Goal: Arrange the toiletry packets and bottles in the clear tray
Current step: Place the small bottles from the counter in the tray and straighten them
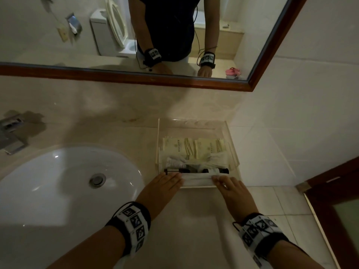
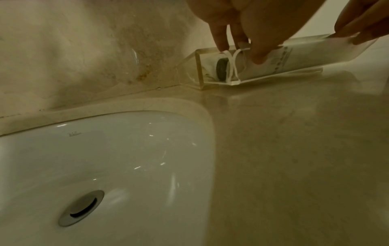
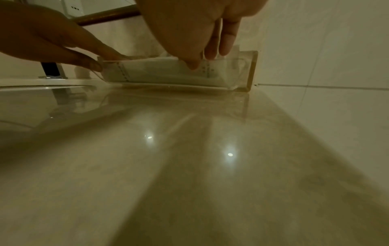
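The clear tray (image 1: pixel 231 144) stands on the counter, right of the sink. In it lie two cream packets (image 1: pixel 180 147), clear-wrapped items (image 1: pixel 217 157) and two dark bottles (image 1: pixel 214 170) on their sides. A long white packet (image 1: pixel 197 179) stands along the tray's near wall. My left hand (image 1: pixel 175 178) pinches its left end and my right hand (image 1: pixel 219 180) pinches its right end. In the left wrist view my left hand's fingers (image 2: pixel 221 38) reach over the tray corner (image 2: pixel 199 66) onto the packet (image 2: pixel 294 56). In the right wrist view my right hand's thumb (image 3: pixel 192 64) presses on the packet (image 3: pixel 160 71).
A white sink (image 1: pixel 48 181) with a metal drain (image 1: pixel 97 179) lies to the left, and a faucet (image 1: pixel 11 133) stands behind it. The wood-framed mirror (image 1: pixel 136 78) hangs above. The tiled wall (image 1: pixel 291 123) is close to the tray's right side, and a dark door (image 1: pixel 340 191) is at the right.
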A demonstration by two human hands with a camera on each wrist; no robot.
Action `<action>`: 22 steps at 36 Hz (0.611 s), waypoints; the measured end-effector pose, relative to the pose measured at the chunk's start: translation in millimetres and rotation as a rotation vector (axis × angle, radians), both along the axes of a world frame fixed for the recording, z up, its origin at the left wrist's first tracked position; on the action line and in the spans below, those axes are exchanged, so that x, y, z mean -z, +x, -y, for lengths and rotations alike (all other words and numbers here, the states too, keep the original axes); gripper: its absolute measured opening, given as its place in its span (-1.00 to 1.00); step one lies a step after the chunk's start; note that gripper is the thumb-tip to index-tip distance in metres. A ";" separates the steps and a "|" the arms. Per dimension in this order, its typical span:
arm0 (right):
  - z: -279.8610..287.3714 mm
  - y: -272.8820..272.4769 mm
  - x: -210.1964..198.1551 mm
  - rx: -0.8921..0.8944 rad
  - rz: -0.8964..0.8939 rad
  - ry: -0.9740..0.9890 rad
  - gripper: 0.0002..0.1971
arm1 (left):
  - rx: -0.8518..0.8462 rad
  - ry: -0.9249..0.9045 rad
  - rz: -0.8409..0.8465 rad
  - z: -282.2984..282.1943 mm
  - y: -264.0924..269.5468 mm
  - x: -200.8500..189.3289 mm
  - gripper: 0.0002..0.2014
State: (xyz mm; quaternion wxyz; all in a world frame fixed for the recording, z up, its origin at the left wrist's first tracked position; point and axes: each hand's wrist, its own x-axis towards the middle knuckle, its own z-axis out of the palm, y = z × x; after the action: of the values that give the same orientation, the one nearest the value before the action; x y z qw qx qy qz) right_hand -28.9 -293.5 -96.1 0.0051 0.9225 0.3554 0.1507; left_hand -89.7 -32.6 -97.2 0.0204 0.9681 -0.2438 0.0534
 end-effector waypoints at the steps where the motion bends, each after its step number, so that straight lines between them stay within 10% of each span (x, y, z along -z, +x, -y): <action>1: -0.5 1.4 -0.6 0.000 -0.007 -0.005 -0.26 | -0.001 0.009 -0.007 -0.7 1.6 -0.5 -0.51; 10: -9.3 14.9 -6.8 -0.008 0.000 -0.020 -0.31 | -0.010 0.049 0.043 -5.9 16.7 -8.6 -0.25; 22: -17.8 18.7 -9.3 0.076 -0.040 -0.013 -0.46 | -0.097 0.019 0.163 2.3 20.9 -9.4 -0.41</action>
State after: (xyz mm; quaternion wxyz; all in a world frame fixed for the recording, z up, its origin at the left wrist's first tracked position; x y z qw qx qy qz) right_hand -10.2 -275.7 -86.8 0.0097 0.9382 0.3209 0.1297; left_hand -68.9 -35.0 -87.8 -0.0113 0.9714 -0.1979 0.1304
